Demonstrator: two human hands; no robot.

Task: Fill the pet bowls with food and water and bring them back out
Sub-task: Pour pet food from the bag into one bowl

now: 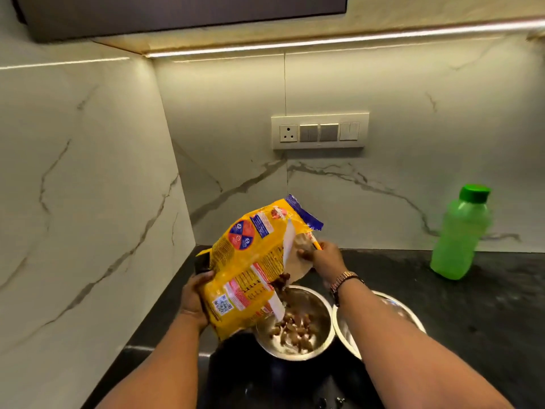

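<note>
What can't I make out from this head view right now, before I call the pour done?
- Second bowl: the right forearm covers most of it, so its contents cannot be told.
- Dark object behind the food bag: mostly hidden by the bag and left hand; identity unclear.
- Bag print: too small and blurred to read.
- Food level in the near bowl: bag edge covers its left side.
- Right hand fingertips: tucked into the bag mouth.
</note>
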